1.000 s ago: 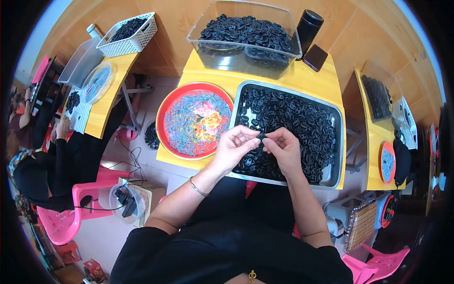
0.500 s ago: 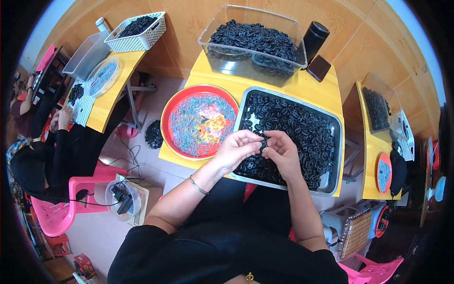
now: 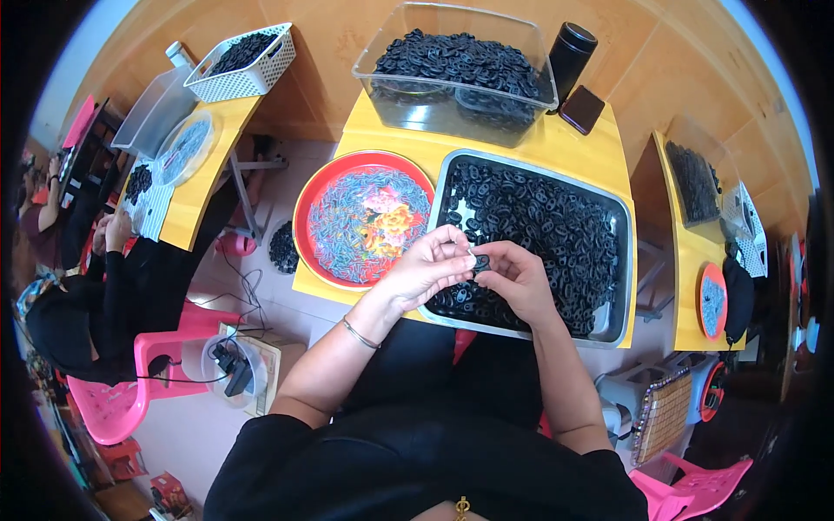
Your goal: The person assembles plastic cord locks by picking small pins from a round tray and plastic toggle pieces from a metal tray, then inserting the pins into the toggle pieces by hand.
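Observation:
Both my hands meet over the left part of a metal tray full of small black oval pieces with holes. My right hand is closed, pinching one black oval piece between thumb and fingers. My left hand, with a bracelet at the wrist, is closed too, its fingertips touching the near side of that piece. Whatever the left fingertips pinch is too small to make out. Left of the tray stands a round red tray with a flower print, strewn with thin grey-blue pins.
Behind the trays a clear plastic bin holds more black pieces. A black canister and a dark flat case stand beside it. At left, a co-worker's hands work at another yellow table. A pink chair stands nearby.
The view has shifted slightly. My hands stay together over the tray; the black piece now shows more between my fingertips, and the left fingers have changed their pinch a little.

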Motion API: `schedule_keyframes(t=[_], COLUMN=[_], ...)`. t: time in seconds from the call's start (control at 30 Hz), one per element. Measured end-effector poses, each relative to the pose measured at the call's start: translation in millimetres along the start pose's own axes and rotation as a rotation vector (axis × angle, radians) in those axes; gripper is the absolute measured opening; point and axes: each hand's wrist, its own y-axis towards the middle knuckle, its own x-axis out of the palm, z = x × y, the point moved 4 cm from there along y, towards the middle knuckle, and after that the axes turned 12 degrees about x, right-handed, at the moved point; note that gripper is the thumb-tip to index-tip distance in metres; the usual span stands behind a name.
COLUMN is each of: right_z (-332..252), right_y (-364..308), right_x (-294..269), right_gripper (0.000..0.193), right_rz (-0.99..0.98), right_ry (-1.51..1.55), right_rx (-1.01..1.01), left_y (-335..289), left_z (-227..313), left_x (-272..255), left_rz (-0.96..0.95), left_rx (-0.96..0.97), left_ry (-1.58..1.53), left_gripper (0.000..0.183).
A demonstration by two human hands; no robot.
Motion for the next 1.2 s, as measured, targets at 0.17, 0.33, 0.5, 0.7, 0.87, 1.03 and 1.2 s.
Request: schedule_keyframes(t=[0.17,0.33,0.5,0.7,0.87,1.03,1.2], right_z=[5.7,9.1,9.3,1.7,5.0,8.5,8.0], right_y=[0.2,-1.3,-2.4,-3.3,-1.6,2.1,0.3], right_x=[-0.5,2.7,6.5,8.4,8.8,5.4,4.8], right_gripper=[0.030,0.029,0.026,0.022,0.022,0.024,0.027], right_rz=[-0.014,-0.007,0.037,0.063,0.047,0.010,-0.050], right_ry=[-0.008,-0.018,-0.039,-0.193,-0.065,-0.027,0.026], right_rx=[-0.037,-0.002,-0.044,-0.126,-0.064,-0.049,-0.014], left_y=[-0.3,-1.7,-1.6,-1.2,-1.1,-0.2,-1.4], left_z=[4.4,5.3,4.9,7.7,5.6,6.8,9.9], left_x=[0.2,-1.1,-2.1,-5.2,-4.4,-4.8,-2.7], left_rz=[-0.036,-0.055,-0.073,-0.093,-0.110,-0.061,-0.090], left_rx=[0.001,-0.005,-0.017,-0.030,-0.025,0.001,-0.024], left_ry=[0.049,0.046,0.013,0.050,0.024,0.071,0.034], left_gripper=[0.021,0.022,0.022,0.022,0.023,0.024,0.023])
